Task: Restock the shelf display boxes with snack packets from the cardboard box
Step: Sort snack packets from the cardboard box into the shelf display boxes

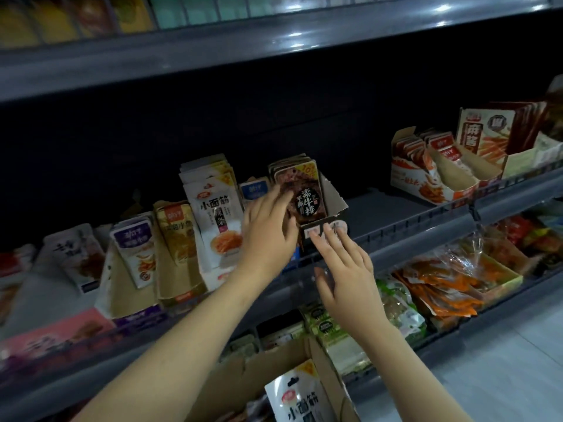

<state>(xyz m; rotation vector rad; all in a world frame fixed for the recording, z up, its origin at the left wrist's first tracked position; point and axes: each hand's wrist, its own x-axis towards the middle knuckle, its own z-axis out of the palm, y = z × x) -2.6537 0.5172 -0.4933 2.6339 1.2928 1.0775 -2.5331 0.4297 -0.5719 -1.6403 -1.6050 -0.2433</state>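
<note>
Hands (304, 254) against dark packet stack (300, 193)

1. You are standing in a shop, at a snack aisle.
2. You face tiered grey metal shelves (411, 205) with front rails.
3. Open display boxes (432, 181) hold rows of printed snack packets (217, 217), facing outward for sale.
</note>
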